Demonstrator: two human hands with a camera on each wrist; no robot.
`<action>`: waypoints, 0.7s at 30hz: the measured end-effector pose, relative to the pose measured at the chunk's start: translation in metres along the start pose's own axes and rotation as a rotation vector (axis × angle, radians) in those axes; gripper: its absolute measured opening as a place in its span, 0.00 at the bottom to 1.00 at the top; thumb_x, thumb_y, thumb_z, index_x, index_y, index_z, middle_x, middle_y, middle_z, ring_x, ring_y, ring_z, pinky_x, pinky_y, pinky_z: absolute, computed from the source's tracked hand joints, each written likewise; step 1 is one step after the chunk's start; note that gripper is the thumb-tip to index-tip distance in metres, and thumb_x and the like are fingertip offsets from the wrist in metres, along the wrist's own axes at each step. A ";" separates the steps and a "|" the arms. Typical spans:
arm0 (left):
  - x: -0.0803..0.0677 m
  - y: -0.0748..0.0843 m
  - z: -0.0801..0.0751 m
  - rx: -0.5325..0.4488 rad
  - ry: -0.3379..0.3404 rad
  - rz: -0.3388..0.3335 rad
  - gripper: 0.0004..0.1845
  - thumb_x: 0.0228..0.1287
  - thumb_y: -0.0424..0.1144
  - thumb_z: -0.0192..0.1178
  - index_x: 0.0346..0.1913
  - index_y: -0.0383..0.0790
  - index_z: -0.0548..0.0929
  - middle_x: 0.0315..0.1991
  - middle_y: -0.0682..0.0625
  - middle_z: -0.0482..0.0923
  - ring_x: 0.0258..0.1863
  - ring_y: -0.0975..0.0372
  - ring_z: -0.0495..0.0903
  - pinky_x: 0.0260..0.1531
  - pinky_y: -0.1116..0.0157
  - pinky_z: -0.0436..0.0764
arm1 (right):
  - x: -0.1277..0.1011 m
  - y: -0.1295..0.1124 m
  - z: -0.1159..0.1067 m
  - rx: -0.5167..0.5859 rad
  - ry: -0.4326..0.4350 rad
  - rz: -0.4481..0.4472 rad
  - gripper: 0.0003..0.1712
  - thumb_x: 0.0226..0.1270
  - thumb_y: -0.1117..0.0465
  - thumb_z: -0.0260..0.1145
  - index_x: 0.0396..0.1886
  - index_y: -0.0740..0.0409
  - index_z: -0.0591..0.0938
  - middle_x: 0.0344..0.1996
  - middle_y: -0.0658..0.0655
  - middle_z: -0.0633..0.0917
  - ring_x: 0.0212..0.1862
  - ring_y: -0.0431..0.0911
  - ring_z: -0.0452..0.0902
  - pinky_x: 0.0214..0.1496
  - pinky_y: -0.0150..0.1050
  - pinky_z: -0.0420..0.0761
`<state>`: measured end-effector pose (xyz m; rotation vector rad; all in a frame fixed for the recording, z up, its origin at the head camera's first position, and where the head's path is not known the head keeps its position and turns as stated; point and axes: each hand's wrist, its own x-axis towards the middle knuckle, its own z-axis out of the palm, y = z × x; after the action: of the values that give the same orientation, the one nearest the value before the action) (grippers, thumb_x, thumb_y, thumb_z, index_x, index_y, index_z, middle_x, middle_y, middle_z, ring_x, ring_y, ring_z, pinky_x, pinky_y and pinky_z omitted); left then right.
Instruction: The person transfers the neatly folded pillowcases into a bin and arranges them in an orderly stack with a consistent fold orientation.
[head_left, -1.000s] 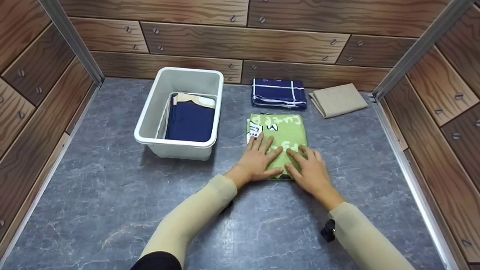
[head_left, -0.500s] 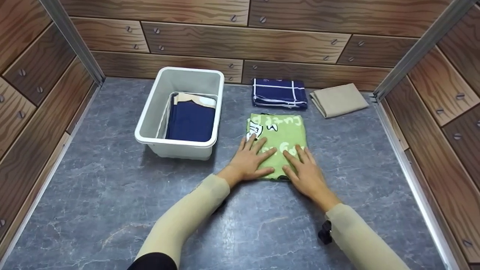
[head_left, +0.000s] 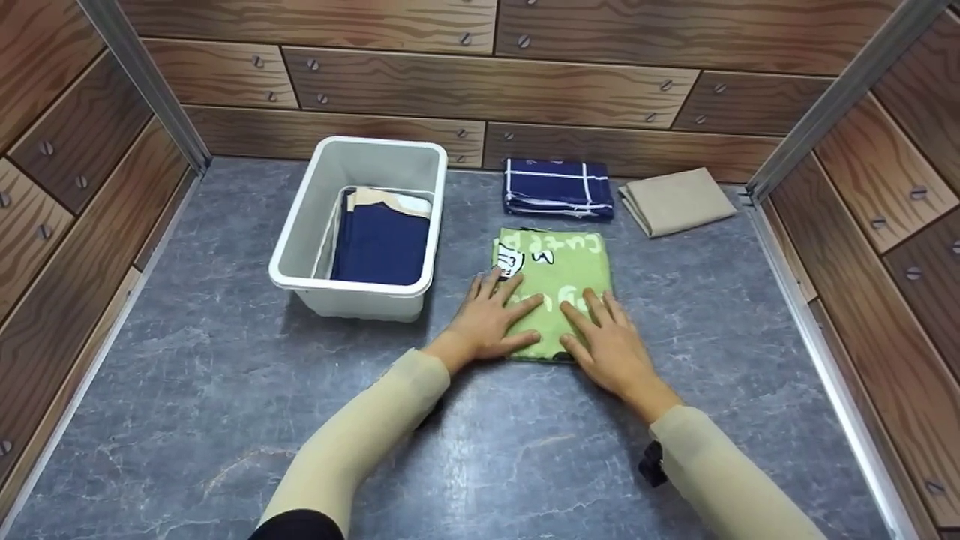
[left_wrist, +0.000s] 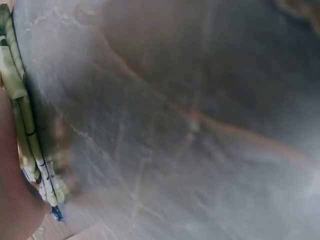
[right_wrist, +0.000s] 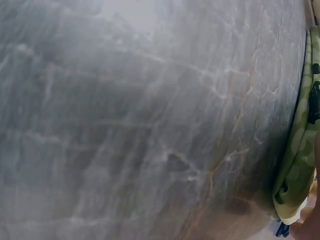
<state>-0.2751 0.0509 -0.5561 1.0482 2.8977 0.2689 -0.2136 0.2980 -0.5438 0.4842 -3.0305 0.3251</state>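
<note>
Your left hand (head_left: 489,321) and right hand (head_left: 606,342) lie flat, fingers spread, pressing the folded green printed cloth (head_left: 559,277) at frame centre, seemingly to flatten its layers.

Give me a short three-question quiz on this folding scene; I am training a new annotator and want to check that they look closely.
1. True or false: both hands lie flat on the green cloth.
2. What lies inside the white bin? A) a green cloth B) a folded navy cloth C) nothing
3. Which two folded cloths lie by the back wall, to the right of the bin?

Key
1. True: the left hand and the right hand rest on it with straight fingers.
2. B: the folded navy cloth.
3. The navy checked cloth and the beige cloth.
</note>
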 end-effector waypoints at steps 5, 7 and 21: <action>-0.004 -0.002 -0.008 -0.214 0.038 -0.119 0.37 0.72 0.70 0.37 0.79 0.61 0.53 0.79 0.35 0.45 0.77 0.37 0.44 0.75 0.41 0.47 | 0.003 0.006 -0.004 0.057 0.003 0.040 0.34 0.76 0.38 0.51 0.76 0.42 0.65 0.77 0.64 0.58 0.77 0.68 0.47 0.71 0.71 0.54; -0.004 -0.002 -0.012 -0.319 0.065 -0.174 0.37 0.73 0.67 0.38 0.79 0.58 0.54 0.78 0.32 0.46 0.76 0.36 0.47 0.75 0.42 0.49 | 0.006 0.010 -0.007 0.092 0.014 0.067 0.34 0.77 0.39 0.51 0.77 0.44 0.64 0.77 0.65 0.58 0.76 0.69 0.49 0.70 0.73 0.54; 0.006 -0.002 -0.038 -0.853 0.299 -0.402 0.31 0.80 0.53 0.39 0.74 0.35 0.64 0.69 0.35 0.69 0.70 0.45 0.66 0.71 0.51 0.64 | 0.025 0.040 -0.033 0.475 0.091 0.309 0.35 0.79 0.44 0.48 0.76 0.60 0.63 0.68 0.72 0.70 0.68 0.68 0.64 0.71 0.63 0.61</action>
<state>-0.2853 0.0476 -0.5188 0.2912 2.6239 1.5411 -0.2489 0.3348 -0.5169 0.0077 -2.9182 1.0631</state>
